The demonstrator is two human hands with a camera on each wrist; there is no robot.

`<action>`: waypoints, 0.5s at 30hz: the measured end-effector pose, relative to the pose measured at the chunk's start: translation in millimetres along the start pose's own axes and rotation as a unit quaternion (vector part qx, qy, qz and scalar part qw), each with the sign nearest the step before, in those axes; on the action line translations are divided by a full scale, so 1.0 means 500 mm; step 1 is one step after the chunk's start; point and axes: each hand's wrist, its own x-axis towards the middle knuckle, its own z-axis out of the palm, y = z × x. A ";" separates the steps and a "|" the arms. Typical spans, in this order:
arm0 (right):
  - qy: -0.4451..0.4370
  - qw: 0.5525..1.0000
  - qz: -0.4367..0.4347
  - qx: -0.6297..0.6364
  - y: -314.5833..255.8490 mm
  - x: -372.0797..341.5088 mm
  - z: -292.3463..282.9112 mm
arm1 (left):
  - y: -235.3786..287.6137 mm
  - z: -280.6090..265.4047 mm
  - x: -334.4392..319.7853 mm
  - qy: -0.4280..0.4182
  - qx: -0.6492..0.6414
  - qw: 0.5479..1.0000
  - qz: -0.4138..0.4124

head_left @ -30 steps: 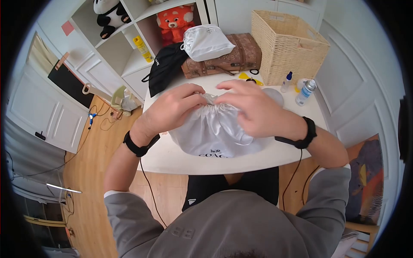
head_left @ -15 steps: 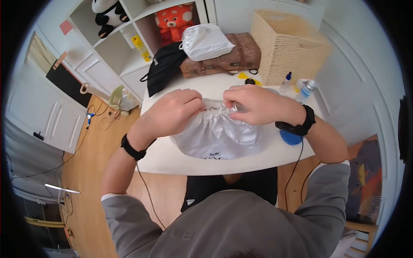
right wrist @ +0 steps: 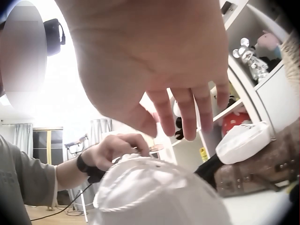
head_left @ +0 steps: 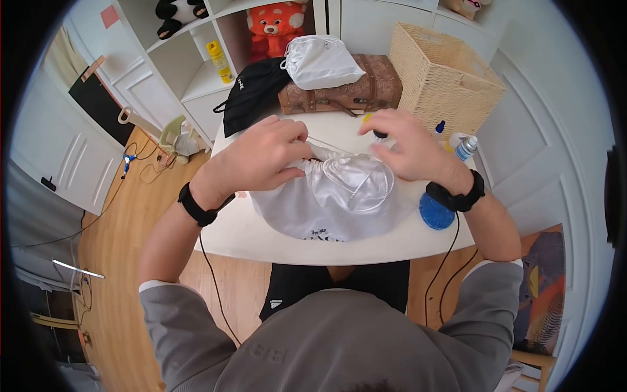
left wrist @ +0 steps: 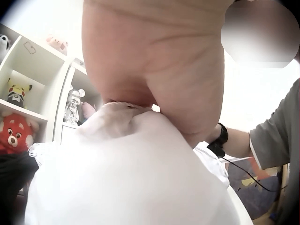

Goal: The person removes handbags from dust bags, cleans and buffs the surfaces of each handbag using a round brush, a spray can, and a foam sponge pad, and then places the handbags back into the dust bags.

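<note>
Assessed as a room in a home. Behind the white table (head_left: 238, 236), cube shelving (head_left: 185, 62) holds plush toys (head_left: 277, 31); at the table's far right, a wicker basket (head_left: 431, 95); left, wood-look flooring (head_left: 127, 255) and a panelled door (head_left: 81, 179).

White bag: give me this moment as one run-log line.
left hand: grips bag at mouth | right hand: holds nothing | drawstring: looped on bag | bag: on table

Under left fingers (head_left: 298, 153): white bag (head_left: 326, 202), black lettering (head_left: 326, 238). Beyond left fingers: black bag (head_left: 256, 91), white lettering; red plush (head_left: 274, 26); white pouch (head_left: 323, 64); brown case (head_left: 381, 83), mottled pattern. Beyond right fingers (head_left: 380, 120): beige basket (head_left: 439, 95), woven pattern. Nearer than right fingers: blue disc (head_left: 436, 212), grey shirt (head_left: 313, 340), white sleeve trim (head_left: 163, 283).
</note>
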 end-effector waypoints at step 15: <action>-0.163 0.980 0.036 0.109 0.026 -0.041 -0.067 | -0.013 -0.016 -0.015 -0.005 0.019 1.000 -0.006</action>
